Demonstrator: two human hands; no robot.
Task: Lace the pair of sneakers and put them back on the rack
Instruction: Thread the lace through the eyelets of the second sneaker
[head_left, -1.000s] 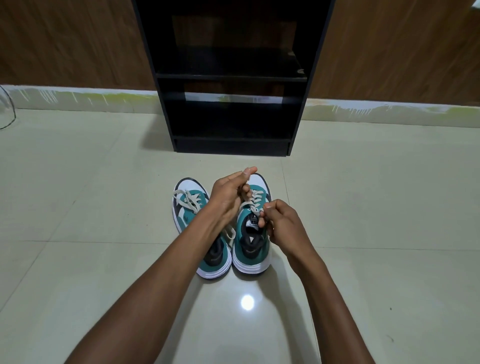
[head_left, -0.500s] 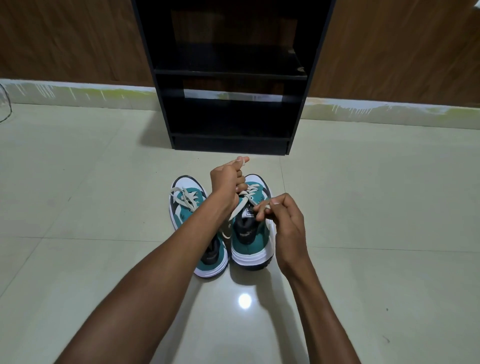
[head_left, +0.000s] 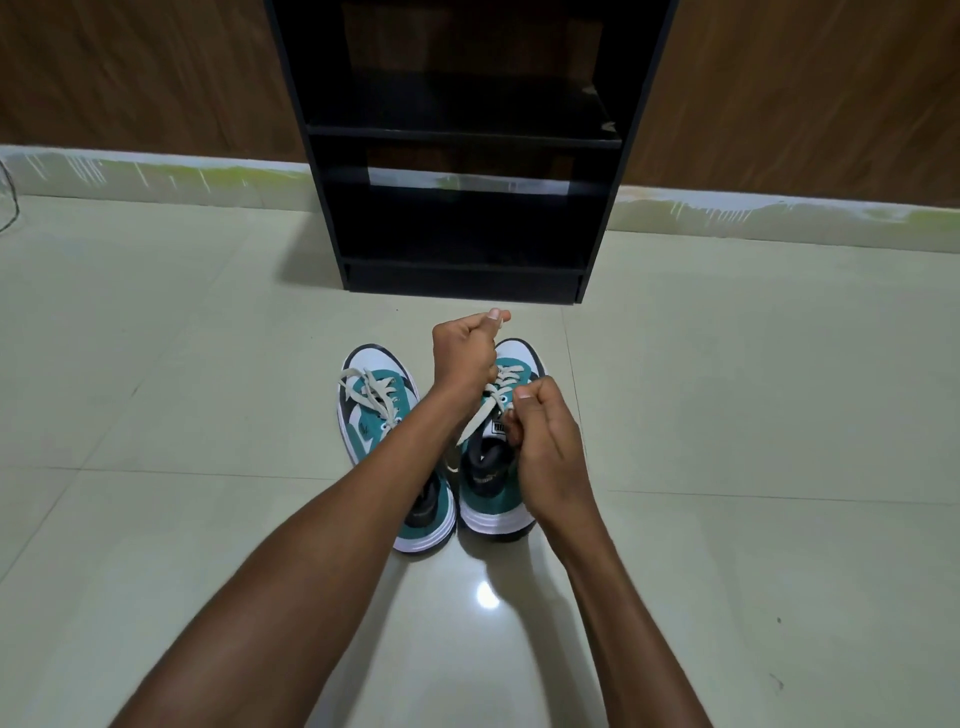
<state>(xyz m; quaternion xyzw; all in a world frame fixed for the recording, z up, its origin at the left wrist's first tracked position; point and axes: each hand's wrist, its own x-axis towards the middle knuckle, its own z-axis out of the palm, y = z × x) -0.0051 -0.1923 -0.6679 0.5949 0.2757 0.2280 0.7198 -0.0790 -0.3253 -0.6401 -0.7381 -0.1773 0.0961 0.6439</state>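
Two teal and white sneakers stand side by side on the floor, toes pointing at the rack. The left sneaker (head_left: 376, 410) has loose cream laces across its front. Over the right sneaker (head_left: 493, 499), my left hand (head_left: 462, 353) is fisted around one end of its cream lace (head_left: 475, 423), which runs taut from the eyelets up into the fist. My right hand (head_left: 545, 441) pinches the lace at the tongue. The black shoe rack (head_left: 462, 135) stands just beyond, its shelves bare.
Glossy pale floor tiles (head_left: 753, 415) spread on all sides of the shoes. A brown wood-panelled wall (head_left: 130, 73) with a pale skirting strip runs behind the rack. A thin wire edge (head_left: 10, 197) shows at the far left.
My left hand has risen and pulled the lace end up and forward, drawing it taut. My right hand has shifted slightly forward at the tongue of the right sneaker.
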